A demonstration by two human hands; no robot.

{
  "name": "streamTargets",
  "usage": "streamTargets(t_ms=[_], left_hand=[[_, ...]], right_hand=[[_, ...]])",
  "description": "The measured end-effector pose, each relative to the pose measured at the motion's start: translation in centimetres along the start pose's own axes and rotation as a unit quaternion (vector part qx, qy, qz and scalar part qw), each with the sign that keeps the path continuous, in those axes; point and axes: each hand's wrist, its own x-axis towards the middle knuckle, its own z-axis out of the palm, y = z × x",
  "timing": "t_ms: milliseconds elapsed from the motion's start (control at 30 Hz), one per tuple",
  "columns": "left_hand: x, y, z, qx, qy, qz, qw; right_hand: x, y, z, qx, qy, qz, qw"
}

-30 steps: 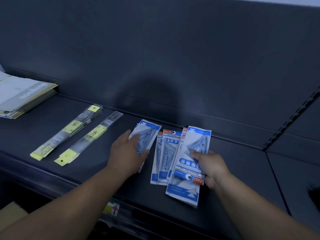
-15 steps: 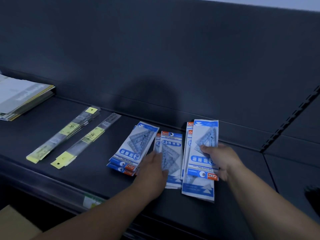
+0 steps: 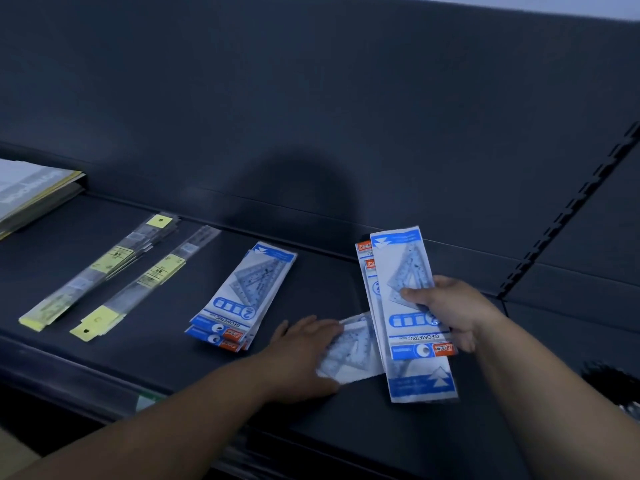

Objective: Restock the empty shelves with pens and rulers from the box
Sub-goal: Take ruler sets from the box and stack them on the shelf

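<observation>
The set-square packs (image 3: 398,258) fanned in the right grip (image 3: 446,313) look light, thin and glossy, so they probably slide over one another; its thumb pinches them mid-length against the fingers beneath. One more pack (image 3: 353,351) lies flat on the shelf (image 3: 156,362) under the left grip (image 3: 301,355), which covers one end of it; blur hides whether any finger curls under. Flat and slick, it likely lifts best by a long edge.

Left hand (image 3: 304,355) flat, right hand (image 3: 453,313) in curled grip on ruler packs (image 3: 401,271)
</observation>
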Motion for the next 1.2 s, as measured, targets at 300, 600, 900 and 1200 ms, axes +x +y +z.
streamTargets(t_ms=[300,600,900,1200], left_hand=[[1.4,0.3,-1.3,-0.045,0.216,-0.012,0.975],[-0.3,6.0,-1.0,-0.564,0.190,-0.074,0.800],[-0.8,6.8,0.1,-0.611,0.202,-0.095,0.759],[-1.5,8.4,0.5,-0.573,0.261,-0.107,0.769]], right_hand=[[0.0,0.4,-0.9,-0.034,-0.050,0.002,0.998],[-0.9,1.6,-0.7,0.134,-0.176,0.013,0.975],[-1.2,1.9,-1.7,0.181,-0.071,-0.048,0.980],[-2.5,2.7,-2.3,0.176,-0.118,-0.030,0.977]])
